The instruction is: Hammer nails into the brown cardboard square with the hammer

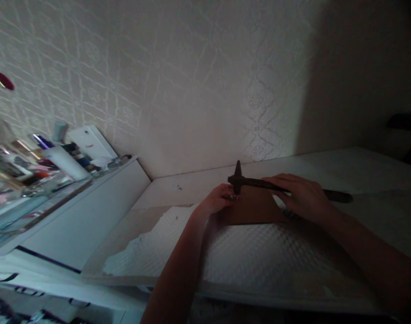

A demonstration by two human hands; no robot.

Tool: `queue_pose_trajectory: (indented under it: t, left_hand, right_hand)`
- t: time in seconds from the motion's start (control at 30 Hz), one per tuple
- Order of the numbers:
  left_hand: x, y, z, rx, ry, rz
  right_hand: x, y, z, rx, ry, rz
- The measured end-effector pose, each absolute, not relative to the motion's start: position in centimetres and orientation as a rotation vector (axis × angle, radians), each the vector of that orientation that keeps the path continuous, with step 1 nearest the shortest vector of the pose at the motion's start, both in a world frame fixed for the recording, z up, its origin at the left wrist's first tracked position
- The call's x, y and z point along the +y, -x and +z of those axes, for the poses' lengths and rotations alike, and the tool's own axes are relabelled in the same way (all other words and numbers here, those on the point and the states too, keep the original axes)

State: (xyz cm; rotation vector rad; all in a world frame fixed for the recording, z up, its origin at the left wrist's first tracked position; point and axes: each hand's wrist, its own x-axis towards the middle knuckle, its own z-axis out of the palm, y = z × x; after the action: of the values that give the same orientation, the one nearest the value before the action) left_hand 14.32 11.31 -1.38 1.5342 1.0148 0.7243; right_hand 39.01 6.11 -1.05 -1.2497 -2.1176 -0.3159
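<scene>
My right hand (301, 195) is closed around the dark handle of a hammer (237, 180). The hammer lies nearly level, and its head hangs over the left part of a flat brown board (256, 209). At that board's left edge, my left hand (217, 200) has its fingers drawn together right beside the hammer head. Something small and shiny shows at those fingertips, too dim to name. Beneath the board spreads a white quilted sheet (151, 245) with an uneven edge.
The sheet covers part of a white tabletop (198, 175) against a patterned wall (192, 90). Tiny dark pieces (179, 187) lie at the back left. A white drawer cabinet (100, 216) stands on the left, crowded with bottles (65, 162) and a white box (92, 141).
</scene>
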Motion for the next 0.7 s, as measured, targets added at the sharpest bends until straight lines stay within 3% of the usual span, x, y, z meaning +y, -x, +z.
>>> queue_pose_trajectory:
  t: [0.7]
  left_hand:
    - [11.07, -14.50, -1.18, 1.056, -1.533, 0.766]
  right_hand:
    - [6.18, -39.06, -1.14, -2.116, 1.250, -0.356]
